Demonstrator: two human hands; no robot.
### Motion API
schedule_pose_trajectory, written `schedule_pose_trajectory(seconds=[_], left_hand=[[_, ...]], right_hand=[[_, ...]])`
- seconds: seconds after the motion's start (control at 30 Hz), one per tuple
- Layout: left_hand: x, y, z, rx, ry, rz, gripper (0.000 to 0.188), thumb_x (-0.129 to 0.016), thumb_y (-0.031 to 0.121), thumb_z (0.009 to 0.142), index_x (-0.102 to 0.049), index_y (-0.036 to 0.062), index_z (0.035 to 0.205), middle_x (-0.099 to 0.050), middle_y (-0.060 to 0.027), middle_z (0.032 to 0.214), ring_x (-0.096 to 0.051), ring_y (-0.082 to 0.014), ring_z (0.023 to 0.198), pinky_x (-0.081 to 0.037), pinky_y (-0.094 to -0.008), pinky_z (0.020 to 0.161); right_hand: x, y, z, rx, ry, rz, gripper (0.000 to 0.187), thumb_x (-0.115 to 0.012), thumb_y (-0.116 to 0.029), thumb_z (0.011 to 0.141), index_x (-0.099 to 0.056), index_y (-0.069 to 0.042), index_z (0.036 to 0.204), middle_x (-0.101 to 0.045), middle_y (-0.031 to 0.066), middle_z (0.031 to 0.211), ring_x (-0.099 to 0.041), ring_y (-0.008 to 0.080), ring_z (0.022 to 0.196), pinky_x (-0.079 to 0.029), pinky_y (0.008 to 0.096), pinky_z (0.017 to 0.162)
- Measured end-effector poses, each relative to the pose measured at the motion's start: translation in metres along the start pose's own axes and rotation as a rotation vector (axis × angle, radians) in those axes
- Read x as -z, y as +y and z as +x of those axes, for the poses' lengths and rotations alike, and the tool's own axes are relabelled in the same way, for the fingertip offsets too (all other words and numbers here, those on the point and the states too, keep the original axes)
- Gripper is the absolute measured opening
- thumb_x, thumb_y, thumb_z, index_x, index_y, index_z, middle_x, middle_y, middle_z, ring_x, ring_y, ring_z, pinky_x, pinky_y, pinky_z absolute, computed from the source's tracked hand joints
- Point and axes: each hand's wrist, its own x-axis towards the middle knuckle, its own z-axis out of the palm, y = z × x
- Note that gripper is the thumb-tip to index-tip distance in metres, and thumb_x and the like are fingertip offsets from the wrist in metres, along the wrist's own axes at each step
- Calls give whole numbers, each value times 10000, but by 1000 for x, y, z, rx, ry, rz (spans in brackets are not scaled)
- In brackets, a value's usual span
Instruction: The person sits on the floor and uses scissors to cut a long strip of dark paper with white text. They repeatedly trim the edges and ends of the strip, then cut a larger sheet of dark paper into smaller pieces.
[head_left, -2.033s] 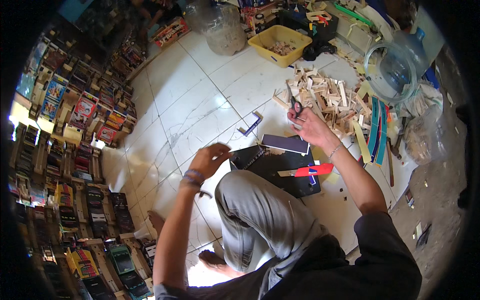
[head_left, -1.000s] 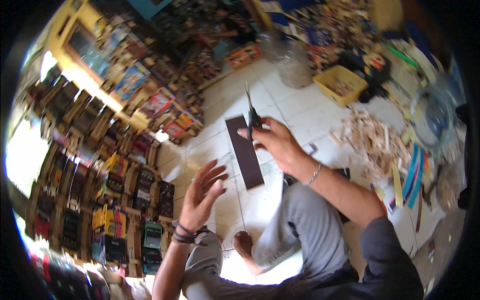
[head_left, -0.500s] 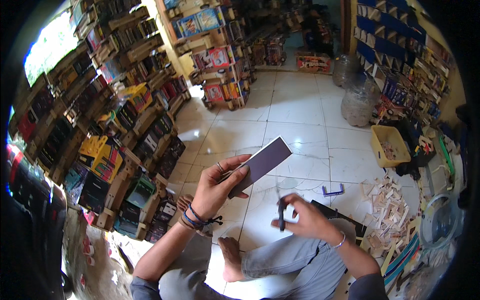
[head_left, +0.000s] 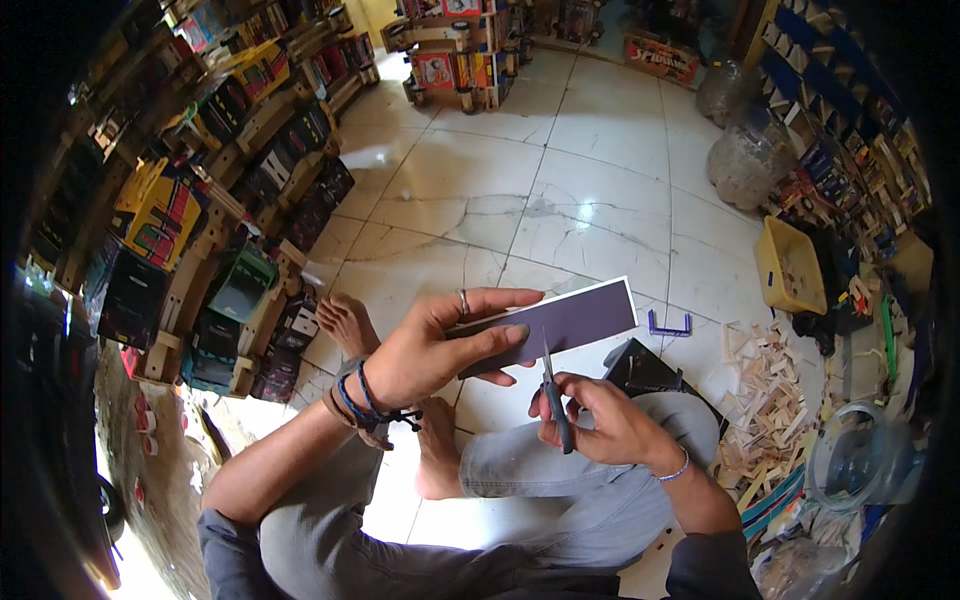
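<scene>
A long dark purple strip with a white edge (head_left: 588,318) is pinched between the thumb and fingers of my left hand (head_left: 455,340). It looks like card or thin sheet and slants up to the right. In my right hand (head_left: 603,418) is a pair of scissors (head_left: 556,405) with dark handles, fingers closed around them. The blades point upward and meet the lower edge of the strip near its middle, close to my left thumb. Whether the blades are parted cannot be made out.
A purple U-shaped piece (head_left: 670,328) lies on the tiled floor. To the right are a heap of small wood pieces (head_left: 775,410) and a yellow basin (head_left: 785,265). A black object (head_left: 640,370) rests by my right knee. Stacked wooden toy trucks (head_left: 240,285) line the left.
The strip has come down and tilted flatter. My right hand has raised the scissors to the strip's lower edge. The view has tipped further downward.
</scene>
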Motion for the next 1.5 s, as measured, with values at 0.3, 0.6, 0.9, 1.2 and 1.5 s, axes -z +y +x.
schedule_pose_trajectory(seconds=[0.3,0.6,0.9,1.2,1.5], left_hand=[[1,-2,3,7,-2,6,454,-681,157,988,-573,46,1415,-681,-75,1227,-692,-137,996,-648,-287,787],[-2,1,2,16,2,14,467,-691,162,982,-559,19,1407,-680,-100,1230,-690,-146,1025,-647,-284,790],[-4,0,3,1,-3,31,466,-692,154,980,-563,25,1408,-680,-92,1239,-692,-149,1033,-644,-283,806],[-3,-2,3,-1,-11,34,489,-688,121,979,-540,15,1432,-680,-101,1241,-700,-160,1041,-628,-298,859],[1,-6,2,-26,-76,77,551,-675,29,970,-484,14,1487,-671,-94,1235,-678,-146,1066,-580,-309,969]], right_hand=[[0,3,0,5,18,-58,407,-842,-329,834,-654,-7,999,-665,57,904,-544,137,674,-440,297,611],[0,4,-2,1,20,-67,449,-845,-357,835,-635,4,998,-655,60,897,-535,132,665,-434,299,596],[-1,8,-1,29,27,-102,481,-852,-384,829,-612,16,949,-646,79,870,-521,140,634,-426,311,572],[-1,9,-1,36,35,-109,495,-853,-384,831,-607,26,960,-614,63,776,-501,124,594,-411,299,536],[-1,11,-2,47,50,-133,504,-845,-399,836,-612,27,972,-613,61,748,-521,124,597,-425,297,540]])
